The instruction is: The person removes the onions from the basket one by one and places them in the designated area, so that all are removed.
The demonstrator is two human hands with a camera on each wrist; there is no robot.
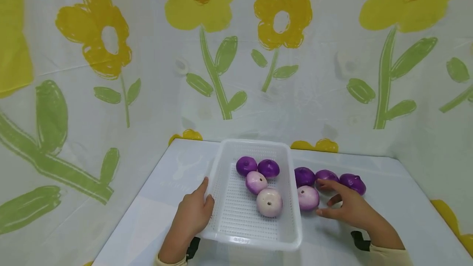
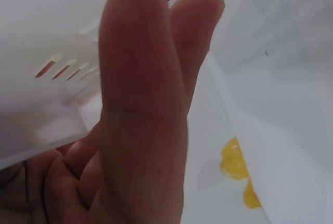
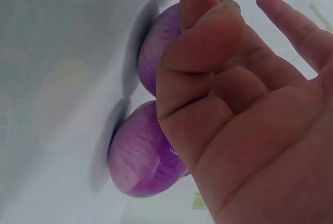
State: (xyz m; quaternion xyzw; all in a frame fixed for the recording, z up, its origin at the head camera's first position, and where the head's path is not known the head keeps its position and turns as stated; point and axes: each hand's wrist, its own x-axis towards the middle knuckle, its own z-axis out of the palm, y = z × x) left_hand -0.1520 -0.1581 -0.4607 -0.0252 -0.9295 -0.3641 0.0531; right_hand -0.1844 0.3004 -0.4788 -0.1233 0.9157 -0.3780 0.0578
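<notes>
I saw the left hand (image 1: 190, 214) gripping the side of the basket (image 1: 236, 218), which had four onions (image 1: 269, 202) in it. The right hand (image 1: 349, 204) was at four more onions (image 1: 353, 184) on the table (image 1: 155, 192), just right of the basket. Its thumb and fingers were apart and held nothing; I couldn't tell if they touched one. I think the step was picking one up, so the next move called for closing the fingers gently.
</notes>
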